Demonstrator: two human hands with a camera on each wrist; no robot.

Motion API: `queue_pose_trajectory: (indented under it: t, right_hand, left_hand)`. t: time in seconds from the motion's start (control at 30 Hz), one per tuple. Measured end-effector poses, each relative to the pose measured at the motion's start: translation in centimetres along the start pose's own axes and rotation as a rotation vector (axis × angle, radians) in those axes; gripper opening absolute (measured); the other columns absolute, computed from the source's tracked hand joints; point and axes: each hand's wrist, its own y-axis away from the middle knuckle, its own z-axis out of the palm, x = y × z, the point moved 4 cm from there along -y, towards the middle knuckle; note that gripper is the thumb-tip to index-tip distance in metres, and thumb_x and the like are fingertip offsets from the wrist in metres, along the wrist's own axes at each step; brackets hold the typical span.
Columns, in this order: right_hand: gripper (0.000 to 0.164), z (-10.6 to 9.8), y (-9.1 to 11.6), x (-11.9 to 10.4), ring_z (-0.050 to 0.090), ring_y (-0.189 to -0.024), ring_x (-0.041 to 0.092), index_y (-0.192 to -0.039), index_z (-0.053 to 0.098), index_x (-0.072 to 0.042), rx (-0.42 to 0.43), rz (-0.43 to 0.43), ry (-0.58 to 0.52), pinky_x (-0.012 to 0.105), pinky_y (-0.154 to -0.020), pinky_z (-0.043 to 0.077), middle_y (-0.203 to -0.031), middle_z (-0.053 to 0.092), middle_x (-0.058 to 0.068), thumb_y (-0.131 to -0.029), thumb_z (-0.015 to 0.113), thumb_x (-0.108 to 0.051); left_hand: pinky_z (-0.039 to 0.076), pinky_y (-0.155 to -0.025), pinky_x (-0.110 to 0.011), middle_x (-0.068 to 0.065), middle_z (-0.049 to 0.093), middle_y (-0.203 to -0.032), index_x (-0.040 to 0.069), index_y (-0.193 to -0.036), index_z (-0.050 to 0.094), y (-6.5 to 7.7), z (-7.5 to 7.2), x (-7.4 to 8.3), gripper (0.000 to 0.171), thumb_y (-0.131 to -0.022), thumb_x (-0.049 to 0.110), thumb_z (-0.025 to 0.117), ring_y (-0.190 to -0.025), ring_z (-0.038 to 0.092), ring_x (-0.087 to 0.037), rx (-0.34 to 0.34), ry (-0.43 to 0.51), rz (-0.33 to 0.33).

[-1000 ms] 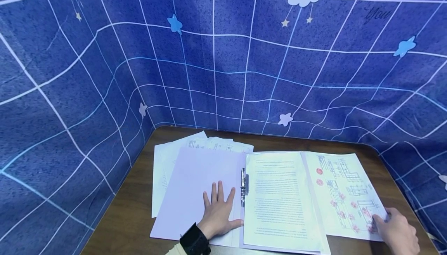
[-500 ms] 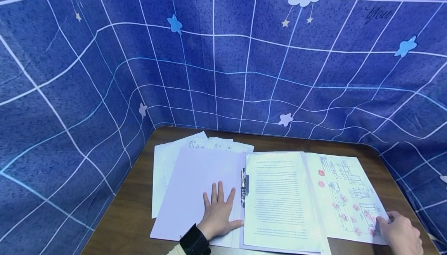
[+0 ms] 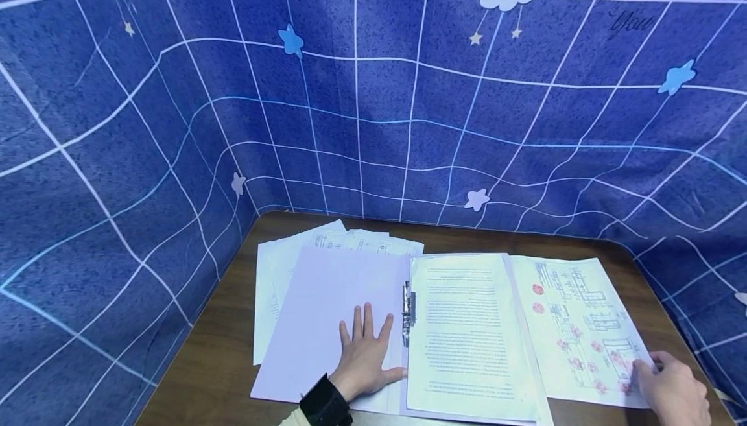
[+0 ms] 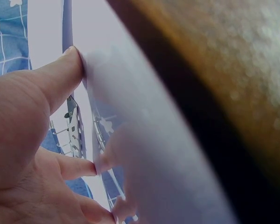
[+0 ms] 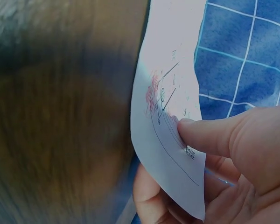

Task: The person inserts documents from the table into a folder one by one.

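Left hand rests splayed on the folder; right hand pinches the drawing at four o'clock; a light grip should prevent creasing.

Folder on table, papers partly under its left, drawing sheet right

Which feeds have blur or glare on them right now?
Left wrist: table heavily blurred, with bright glare at the right edge; right wrist: table blurred too, glare at top left, the sheet washed out towards its top; head: folder clearly outlined, but its page too fine-printed to read.
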Motion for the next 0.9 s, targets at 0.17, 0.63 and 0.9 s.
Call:
queue_pose_trajectory:
  t: [0.17, 0.63, 0.9]
  right_hand:
    - [0.045, -0.4, 0.4, 0.1, 0.042, -0.112, 0.068, -0.135, 0.050, 0.002, 0.046, -0.031, -0.036, 0.069, -0.081, 0.041, -0.133, 0.045, 0.042, -0.101, 0.050, -0.027]
    - [0.033, -5.3, 2.9, -1.8, 0.059, -0.070, 0.022, -0.120, 0.060, 0.010, 0.363, -0.172, -0.265, 0.034, -0.069, 0.043, -0.066, 0.066, 0.003, -0.099, 0.055, -0.015]
    - [0.057, -7.1, 3.8, -2.6, 0.039, -0.052, -0.017, -0.077, 0.048, -0.053, 0.471, -0.314, -0.720, 0.004, -0.050, 0.031, -0.058, 0.042, -0.035, -0.094, 0.052, 0.002]
  left_hand:
    - [0.007, -0.109, -0.082, -0.038, 0.012, -0.163, 0.009, -0.157, 0.041, 0.2, 0.0, 0.1, 0.104, -0.079, 0.069, 0.075, -0.150, 0.006, -0.059, 0.002, -0.005, 0.007]
    - [0.007, -0.109, -0.082, -0.039, 0.013, -0.162, 0.009, -0.157, 0.042, 0.3, -0.1, 0.2, 0.105, -0.078, 0.070, 0.075, -0.150, 0.006, -0.059, 0.005, -0.006, 0.007]
    - [0.006, -0.109, -0.082, -0.039, 0.013, -0.162, 0.009, -0.157, 0.042, 0.2, -0.1, 0.1, 0.105, -0.078, 0.070, 0.075, -0.150, 0.006, -0.059, 0.009, -0.005, 0.005]
